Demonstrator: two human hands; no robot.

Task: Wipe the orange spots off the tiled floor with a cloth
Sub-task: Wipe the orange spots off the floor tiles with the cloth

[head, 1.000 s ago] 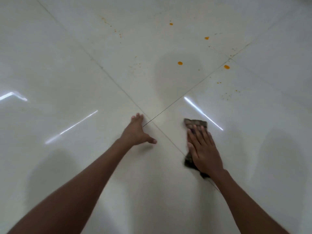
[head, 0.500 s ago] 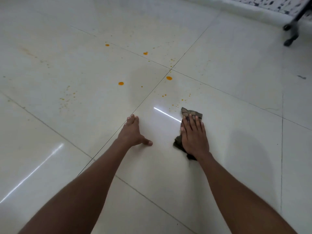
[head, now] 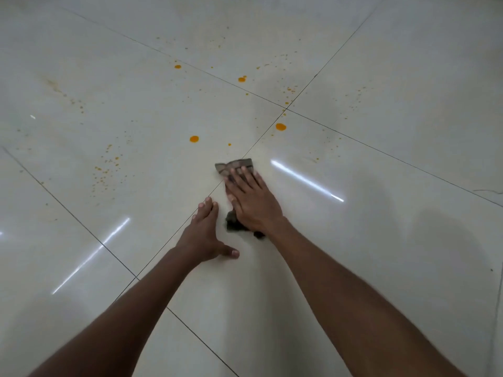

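Floor tiles [head: 381,240], glossy and cream, fill your head view from edge to edge, and no wall or furniture shows at any border. Dark grout lines cross just above centre, at the upper right of your hands.

Your right hand [head: 251,201] lies flat with straight fingers pressing the dark brown cloth [head: 234,165] onto the floor at frame centre; nothing is clenched, the palm simply bears down on it. Your left hand [head: 202,235] rests open on the tile just beside it, lower left, fingers together and thumb spread toward the cloth, holding nothing.

Orange spots sit above the cloth: one large drop [head: 194,139] up and left, another [head: 281,126] up and right just past the grout line, and two smaller drops [head: 241,79] [head: 177,66] farther up. Fine orange speckles [head: 104,170] scatter at centre left.

The cloth is bunched into a long strip whose axis runs from lower centre up toward the top, its flatter end poking out beyond your fingertips, near the closest drops but not touching them.
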